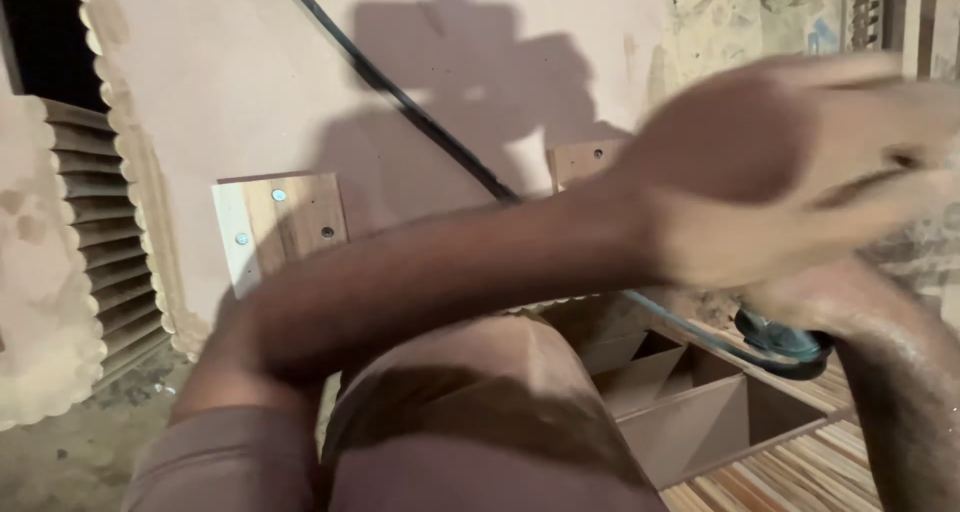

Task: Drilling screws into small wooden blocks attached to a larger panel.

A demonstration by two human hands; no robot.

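My left arm reaches across the view from lower left to upper right. My left hand point(800, 162) is motion-blurred, its fingers stretched out and holding nothing. It hovers just above my right hand point(835, 307), which comes in from the lower right and is largely hidden beneath it. My right hand grips a dark teal round power tool point(785, 340). A black cable point(420, 117) runs from the top of the view diagonally down to the tool. My knee in brown trousers point(470, 412) fills the bottom centre.
A large pinkish board point(240, 72) with a scalloped edge lies ahead, with two small wooden blocks point(285, 222) screwed onto it. A louvered panel point(100, 242) lies at left. An open wooden box with compartments point(690, 402) and wooden slats point(790, 472) are at lower right.
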